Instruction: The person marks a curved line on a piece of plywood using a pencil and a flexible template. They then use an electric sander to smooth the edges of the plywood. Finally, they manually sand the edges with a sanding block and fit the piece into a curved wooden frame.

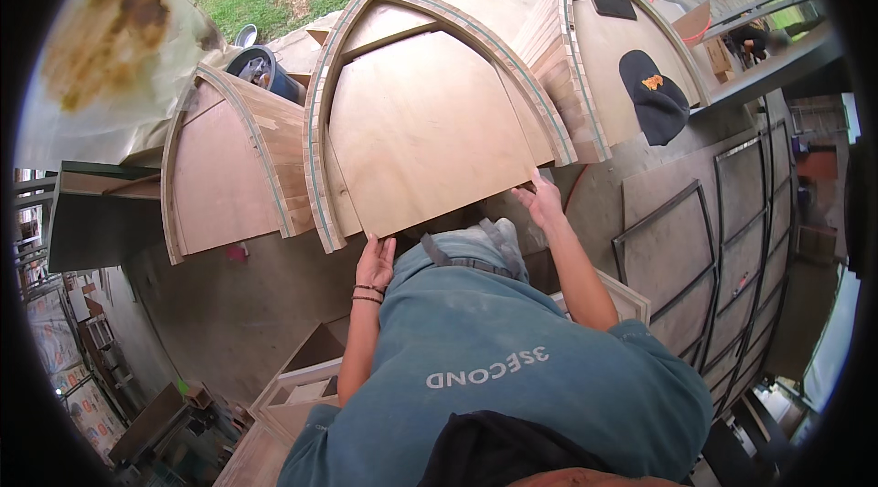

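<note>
I see the broad, pale plywood panel (pixel 421 112) lying inside the pointed wooden arch frame with a green-striped rim (pixel 315 112), its narrowing end and probable long axis toward the frame's peak. I judge it stiff, fairly light, best taken by its corners at the frame's open end; the left hand (pixel 375 263) and right hand (pixel 541 202) touch there, fingers half-curled, though I cannot tell whether either grasps.

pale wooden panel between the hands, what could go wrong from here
The pale panel could slip or tip, since the left hand and right hand are both at its near edge. It might scuff the arched rim curving around it if shifted sideways. A knock to the neighbouring arched case might slide off the black cap lying on it.
</note>
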{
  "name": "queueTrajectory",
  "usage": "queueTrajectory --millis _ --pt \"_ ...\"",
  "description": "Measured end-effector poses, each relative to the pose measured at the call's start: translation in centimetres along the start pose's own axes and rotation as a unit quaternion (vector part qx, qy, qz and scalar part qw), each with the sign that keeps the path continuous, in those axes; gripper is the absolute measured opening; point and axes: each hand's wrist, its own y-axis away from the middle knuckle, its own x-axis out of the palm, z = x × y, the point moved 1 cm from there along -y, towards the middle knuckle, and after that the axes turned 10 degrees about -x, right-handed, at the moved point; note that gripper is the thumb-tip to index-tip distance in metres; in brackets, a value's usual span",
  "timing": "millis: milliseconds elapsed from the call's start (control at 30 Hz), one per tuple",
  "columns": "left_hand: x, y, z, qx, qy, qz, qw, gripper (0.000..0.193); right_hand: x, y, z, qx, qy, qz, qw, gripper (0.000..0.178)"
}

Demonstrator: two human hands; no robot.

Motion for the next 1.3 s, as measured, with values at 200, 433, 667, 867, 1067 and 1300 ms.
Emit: queueTrajectory --millis 200,433,667,867,1067,1300 --pt "1.4 -0.3 -0.2 0.062 -0.018 -0.027 0.998 0.028 -0.1 -1.7 -1.0 -0.014 -0.026 -0.023 0.999 0.038" --pt "2.4 -0.4 -0.5 0.113 -0.049 -0.074 0.990 0.036 -0.5 -3.0 -1.0 0.008 -0.053 -0.008 0.999 0.033" --pt "2.5 -0.8 -0.5 0.130 -0.053 -0.090 0.986 0.040 -0.7 -3.3 -1.1 0.021 -0.069 -0.003 0.997 0.036" --pt "3.3 -0.9 -0.4 0.133 -0.033 -0.094 0.986 0.040 -0.7 -3.5 -1.0 0.039 -0.085 -0.001 0.996 0.034" --pt "2.7 -0.9 -0.3 0.115 -0.031 -0.088 0.989 0.047 -0.9 -3.4 -1.0 0.061 -0.079 -0.007 0.995 0.035" --pt "2.8 -1.2 -0.2 0.118 -0.032 -0.105 0.987 0.054 -1.2 -3.6 -1.0 0.062 -0.082 -0.003 0.995 0.033"
